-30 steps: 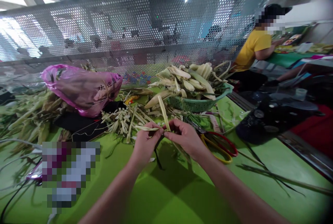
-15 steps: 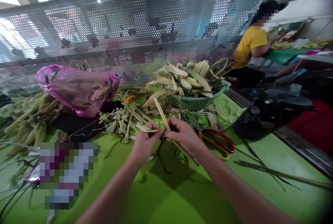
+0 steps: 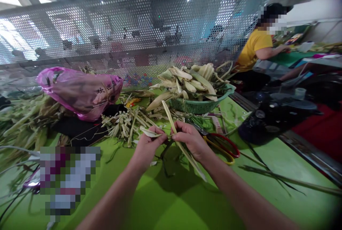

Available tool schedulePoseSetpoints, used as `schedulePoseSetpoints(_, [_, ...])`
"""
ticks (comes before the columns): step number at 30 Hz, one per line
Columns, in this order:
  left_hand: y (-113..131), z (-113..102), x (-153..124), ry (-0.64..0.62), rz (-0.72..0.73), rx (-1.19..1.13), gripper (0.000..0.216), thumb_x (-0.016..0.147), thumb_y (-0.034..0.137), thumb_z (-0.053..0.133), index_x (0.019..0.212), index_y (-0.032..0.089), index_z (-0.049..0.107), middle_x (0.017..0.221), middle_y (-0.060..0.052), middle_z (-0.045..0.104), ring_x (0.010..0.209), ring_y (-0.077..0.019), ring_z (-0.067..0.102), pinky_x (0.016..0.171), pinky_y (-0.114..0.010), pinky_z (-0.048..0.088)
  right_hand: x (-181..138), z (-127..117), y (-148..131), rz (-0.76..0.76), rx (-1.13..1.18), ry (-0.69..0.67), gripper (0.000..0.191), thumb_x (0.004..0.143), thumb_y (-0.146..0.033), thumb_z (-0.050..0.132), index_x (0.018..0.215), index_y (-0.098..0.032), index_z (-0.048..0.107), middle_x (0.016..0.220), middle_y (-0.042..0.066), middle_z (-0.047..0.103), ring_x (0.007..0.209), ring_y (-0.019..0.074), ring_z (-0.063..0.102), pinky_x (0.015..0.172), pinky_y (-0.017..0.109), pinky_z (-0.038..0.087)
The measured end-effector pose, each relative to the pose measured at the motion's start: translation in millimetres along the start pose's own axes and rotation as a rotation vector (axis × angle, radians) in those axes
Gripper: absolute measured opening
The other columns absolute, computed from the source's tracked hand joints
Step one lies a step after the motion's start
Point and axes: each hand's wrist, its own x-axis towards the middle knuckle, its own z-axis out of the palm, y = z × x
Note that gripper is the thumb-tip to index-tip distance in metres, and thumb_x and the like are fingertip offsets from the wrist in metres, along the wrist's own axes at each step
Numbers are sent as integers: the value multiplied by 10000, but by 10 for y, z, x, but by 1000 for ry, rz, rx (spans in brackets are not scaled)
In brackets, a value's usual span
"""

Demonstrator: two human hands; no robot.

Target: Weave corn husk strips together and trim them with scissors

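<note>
Above the green table [image 3: 165,201] my two hands meet at their fingertips. My left hand [image 3: 148,145] pinches a short pale folded leaf piece [image 3: 149,132]. My right hand [image 3: 188,139] is closed on a long pale leaf strip [image 3: 178,140] that runs from upper left, through the fingers, down to the right over the table. A thin dark strand hangs below the two hands. Just right of my right hand lie scissors with red and yellow handles [image 3: 223,144].
A green basket [image 3: 203,106] heaped with pale husks stands behind my hands. Cut leaf scraps [image 3: 128,121] and a pink plastic bag [image 3: 80,92] lie to the left. A dark machine [image 3: 269,121] sits at the right. A person in a yellow shirt [image 3: 252,53] works beyond the perforated metal screen [image 3: 133,34].
The long strip has slid further through my right hand and now reaches lower right over the table. My left hand's leaf piece has tilted slightly. Both hands stay in place.
</note>
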Motion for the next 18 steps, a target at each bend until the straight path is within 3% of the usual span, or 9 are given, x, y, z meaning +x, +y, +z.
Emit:
schedulePoseSetpoints(5, [76, -199, 52, -50, -100, -60, 206, 764, 336, 675, 795, 146, 600, 764, -17, 621, 727, -124, 564, 712, -252, 413, 4, -47, -64, -41, -60, -13, 114, 643, -244, 645, 683, -190, 553, 646, -28, 528, 600, 124, 459, 578, 252, 358])
schedulePoseSetpoints(7, [165, -348, 89, -53, -118, -82, 304, 751, 347, 687, 981, 165, 605, 958, -65, 671, 851, -168, 612, 760, -281, 431, 10, -84, -94, -67, -164, -28, 147, 671, -278, 681, 709, -184, 576, 658, -27, 537, 616, 125, 467, 590, 252, 357])
schedulePoseSetpoints(9, [255, -461, 109, 2, -44, -71, 378, 814, 402, 602, 1122, 185, 562, 1112, -96, 645, 961, -195, 608, 827, -313, 434, 11, -113, -113, -78, -282, -47, 161, 697, -304, 690, 734, -178, 599, 659, -25, 545, 615, 125, 467, 580, 250, 353])
schedulePoseSetpoints(11, [308, -495, 104, -15, 18, 71, 384, 818, 399, 594, 1125, 169, 572, 1144, -107, 628, 1031, -210, 582, 894, -326, 418, 4, -121, -120, -78, -389, -82, 157, 717, -312, 685, 735, -176, 607, 634, -31, 538, 599, 124, 467, 566, 247, 355])
schedulePoseSetpoints(14, [278, -410, 75, -253, 21, 347, 346, 799, 349, 624, 1096, 175, 601, 1128, -84, 629, 1068, -215, 551, 940, -328, 396, -17, -95, -126, -80, -424, -162, 123, 726, -266, 677, 785, -176, 617, 690, -21, 594, 649, 138, 532, 618, 255, 408])
schedulePoseSetpoints(16, [208, -331, 63, -341, 38, 413, 245, 822, 322, 582, 1016, 174, 611, 1048, -65, 642, 1008, -202, 560, 905, -316, 408, -29, -74, -132, -91, -387, -192, 160, 731, -224, 664, 877, -178, 620, 800, 2, 642, 748, 158, 585, 704, 273, 444])
schedulePoseSetpoints(18, [138, -278, 61, -378, -10, 410, 203, 869, 334, 496, 831, 160, 592, 840, -46, 636, 818, -172, 581, 774, -290, 438, -31, -67, -137, -113, -371, -167, 252, 736, -202, 654, 982, -188, 602, 857, 13, 651, 815, 169, 603, 754, 283, 457])
